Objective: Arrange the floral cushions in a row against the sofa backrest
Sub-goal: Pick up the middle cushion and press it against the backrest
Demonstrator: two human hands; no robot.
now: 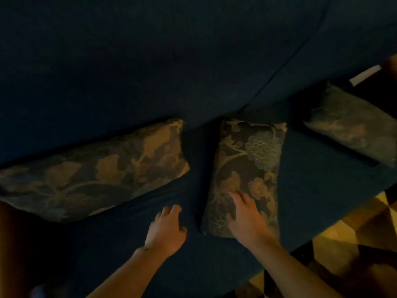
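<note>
We're over the dark blue sofa (150, 61): left cushion (92, 171) and right cushion (352, 123) against the backrest, middle cushion (247, 173) lying endwise on the seat. Our right hand (247, 218) presses it, fingers spread; left hand (166, 229) hovers beside, fingers curled.

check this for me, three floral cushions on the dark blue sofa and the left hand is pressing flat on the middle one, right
Not quite. In the head view it is the right hand that lies flat on the middle cushion. The left hand is over the bare sofa seat beside it, touching no cushion. The rest holds: three floral cushions on the dark blue sofa.
</note>
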